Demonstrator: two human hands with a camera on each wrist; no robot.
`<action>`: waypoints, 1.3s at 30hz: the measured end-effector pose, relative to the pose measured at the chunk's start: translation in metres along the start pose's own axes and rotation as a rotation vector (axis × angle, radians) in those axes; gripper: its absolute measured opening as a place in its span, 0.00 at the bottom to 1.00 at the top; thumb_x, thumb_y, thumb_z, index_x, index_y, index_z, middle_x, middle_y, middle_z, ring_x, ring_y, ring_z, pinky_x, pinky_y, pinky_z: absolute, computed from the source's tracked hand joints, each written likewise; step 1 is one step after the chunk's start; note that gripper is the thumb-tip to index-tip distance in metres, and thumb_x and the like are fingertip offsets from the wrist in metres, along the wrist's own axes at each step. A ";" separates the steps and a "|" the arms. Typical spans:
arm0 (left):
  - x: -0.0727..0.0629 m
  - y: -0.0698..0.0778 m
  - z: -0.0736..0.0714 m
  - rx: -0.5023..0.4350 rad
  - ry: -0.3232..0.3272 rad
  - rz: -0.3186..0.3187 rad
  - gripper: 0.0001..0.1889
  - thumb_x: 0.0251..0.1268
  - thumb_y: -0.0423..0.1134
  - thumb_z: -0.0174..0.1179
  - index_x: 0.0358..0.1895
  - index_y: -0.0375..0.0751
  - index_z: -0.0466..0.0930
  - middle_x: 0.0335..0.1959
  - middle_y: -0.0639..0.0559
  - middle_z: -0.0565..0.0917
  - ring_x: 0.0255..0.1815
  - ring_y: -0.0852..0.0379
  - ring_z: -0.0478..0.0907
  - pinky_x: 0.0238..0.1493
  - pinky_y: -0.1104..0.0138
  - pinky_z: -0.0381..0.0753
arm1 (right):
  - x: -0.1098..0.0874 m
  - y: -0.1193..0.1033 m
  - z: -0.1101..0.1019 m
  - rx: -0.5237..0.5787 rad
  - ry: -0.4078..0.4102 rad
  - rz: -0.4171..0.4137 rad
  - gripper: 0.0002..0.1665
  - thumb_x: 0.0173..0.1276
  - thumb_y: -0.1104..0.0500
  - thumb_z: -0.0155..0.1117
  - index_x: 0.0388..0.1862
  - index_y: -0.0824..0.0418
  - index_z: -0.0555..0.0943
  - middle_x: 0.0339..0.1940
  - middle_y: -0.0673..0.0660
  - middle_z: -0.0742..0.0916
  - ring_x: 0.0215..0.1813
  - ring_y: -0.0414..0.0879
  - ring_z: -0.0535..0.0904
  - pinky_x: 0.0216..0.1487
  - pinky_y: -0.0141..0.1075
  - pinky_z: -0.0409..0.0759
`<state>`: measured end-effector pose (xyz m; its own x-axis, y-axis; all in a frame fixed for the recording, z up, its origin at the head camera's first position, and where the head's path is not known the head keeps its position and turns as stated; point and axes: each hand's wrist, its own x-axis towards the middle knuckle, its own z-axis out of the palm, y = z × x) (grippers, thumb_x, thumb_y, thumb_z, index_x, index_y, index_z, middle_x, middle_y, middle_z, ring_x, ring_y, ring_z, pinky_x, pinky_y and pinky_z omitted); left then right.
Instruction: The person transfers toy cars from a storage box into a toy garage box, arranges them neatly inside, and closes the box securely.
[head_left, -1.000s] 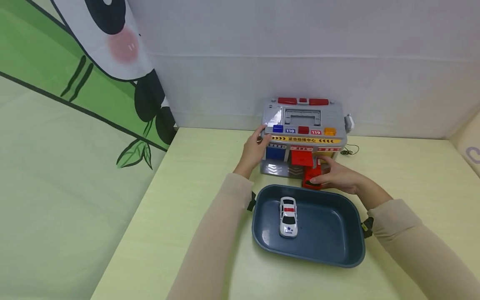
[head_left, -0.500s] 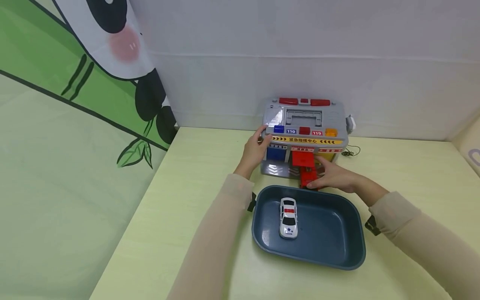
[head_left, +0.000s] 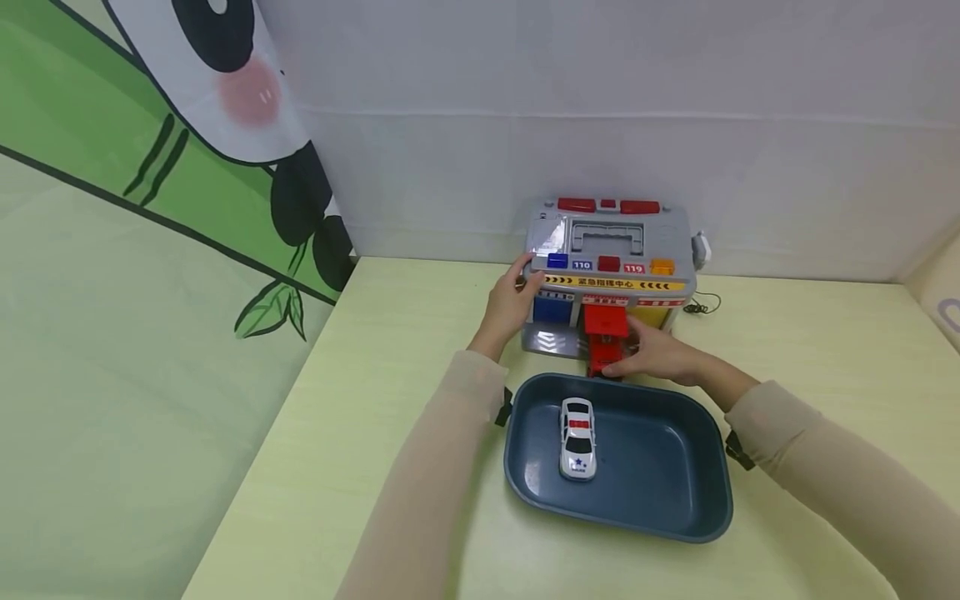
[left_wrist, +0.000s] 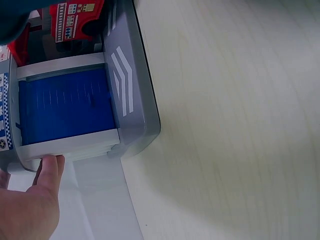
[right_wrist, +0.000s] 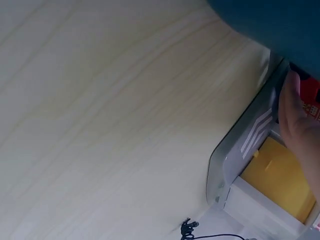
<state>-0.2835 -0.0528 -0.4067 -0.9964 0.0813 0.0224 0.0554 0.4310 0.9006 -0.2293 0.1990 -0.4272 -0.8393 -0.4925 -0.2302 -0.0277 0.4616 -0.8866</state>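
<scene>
A grey toy rescue station [head_left: 628, 283] stands against the back wall, its red middle door [head_left: 606, 320] swung up. Directly in front of that doorway is a red toy fire truck [head_left: 604, 355], its rear part hidden under the raised door. My right hand [head_left: 660, 354] holds the truck from its right side, thumb near the front end. The truck [left_wrist: 77, 21] also shows in the left wrist view, over the station's grey ramp [left_wrist: 127, 75]. My left hand [head_left: 506, 307] grips the station's left upper corner, its fingers [left_wrist: 50, 172] against the side wall beside the blue door [left_wrist: 67, 105].
A dark blue tray [head_left: 652, 521] stands in front of the station, between my forearms. In it lies a white toy police car [head_left: 577, 437]. A thin black cord [head_left: 701, 304] lies right of the station, near a yellow door [right_wrist: 280, 172].
My right hand has moved left with the fire truck, bringing it from beside the raised red door to straight in front of the doorway. My left hand has stayed on the station.
</scene>
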 end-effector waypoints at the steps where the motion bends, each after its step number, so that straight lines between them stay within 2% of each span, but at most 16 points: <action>1: 0.000 0.000 0.000 0.001 0.001 -0.002 0.27 0.75 0.54 0.49 0.74 0.58 0.61 0.70 0.42 0.68 0.66 0.46 0.69 0.64 0.53 0.69 | 0.000 0.000 0.000 -0.009 0.008 -0.009 0.52 0.60 0.57 0.73 0.75 0.63 0.53 0.65 0.68 0.70 0.64 0.64 0.67 0.63 0.58 0.69; 4: 0.000 -0.001 0.001 0.001 0.003 -0.005 0.27 0.75 0.54 0.49 0.74 0.58 0.62 0.69 0.42 0.68 0.66 0.46 0.69 0.63 0.53 0.70 | -0.001 -0.001 0.000 -0.025 0.039 -0.027 0.49 0.61 0.56 0.73 0.74 0.63 0.55 0.65 0.68 0.72 0.64 0.65 0.68 0.62 0.58 0.70; 8: 0.000 -0.001 0.002 -0.002 0.008 -0.014 0.27 0.75 0.54 0.49 0.74 0.59 0.61 0.69 0.42 0.69 0.66 0.46 0.69 0.63 0.53 0.70 | -0.001 -0.001 0.002 -0.022 0.080 -0.021 0.50 0.62 0.55 0.72 0.75 0.62 0.54 0.64 0.69 0.73 0.62 0.65 0.70 0.57 0.54 0.76; 13: -0.001 -0.001 0.002 -0.002 0.002 -0.022 0.27 0.75 0.55 0.48 0.75 0.59 0.61 0.70 0.43 0.68 0.67 0.46 0.68 0.63 0.52 0.70 | -0.002 0.000 0.007 -0.016 0.112 0.017 0.54 0.62 0.54 0.72 0.76 0.61 0.49 0.59 0.71 0.75 0.54 0.64 0.75 0.44 0.46 0.84; 19: -0.001 0.000 0.001 -0.002 0.006 -0.028 0.27 0.75 0.55 0.48 0.75 0.59 0.61 0.70 0.44 0.67 0.67 0.47 0.68 0.64 0.53 0.70 | -0.003 0.000 0.011 -0.034 0.140 0.051 0.56 0.63 0.53 0.71 0.75 0.65 0.43 0.56 0.73 0.75 0.50 0.62 0.78 0.41 0.44 0.84; 25: -0.001 0.000 0.002 0.000 0.011 -0.026 0.27 0.75 0.55 0.49 0.74 0.59 0.61 0.70 0.44 0.68 0.67 0.47 0.68 0.64 0.53 0.70 | -0.003 0.001 0.011 0.077 0.137 0.074 0.40 0.67 0.56 0.68 0.62 0.72 0.53 0.50 0.71 0.75 0.45 0.57 0.79 0.44 0.44 0.84; 31: -0.002 -0.001 0.003 0.000 0.009 -0.026 0.27 0.75 0.55 0.48 0.75 0.60 0.61 0.71 0.44 0.67 0.67 0.47 0.68 0.64 0.53 0.69 | -0.001 0.006 0.010 0.193 0.127 0.050 0.25 0.71 0.62 0.62 0.55 0.74 0.61 0.55 0.72 0.73 0.50 0.57 0.77 0.49 0.45 0.82; 36: -0.001 -0.001 0.002 -0.003 0.011 -0.012 0.27 0.76 0.55 0.48 0.75 0.58 0.61 0.70 0.44 0.67 0.67 0.46 0.68 0.64 0.53 0.70 | -0.002 0.007 0.009 0.165 0.147 0.051 0.18 0.71 0.62 0.62 0.48 0.72 0.66 0.56 0.70 0.74 0.52 0.57 0.74 0.51 0.43 0.81; 39: -0.001 -0.001 0.001 -0.003 0.010 -0.012 0.27 0.76 0.54 0.48 0.75 0.58 0.61 0.70 0.44 0.68 0.67 0.47 0.68 0.64 0.53 0.70 | -0.004 0.006 0.009 0.173 0.159 0.056 0.17 0.70 0.63 0.63 0.47 0.70 0.67 0.56 0.69 0.73 0.53 0.58 0.71 0.51 0.37 0.81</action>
<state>-0.2827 -0.0519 -0.4081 -0.9976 0.0670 0.0161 0.0433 0.4291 0.9022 -0.2212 0.1975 -0.4350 -0.9123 -0.3408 -0.2271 0.1032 0.3453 -0.9328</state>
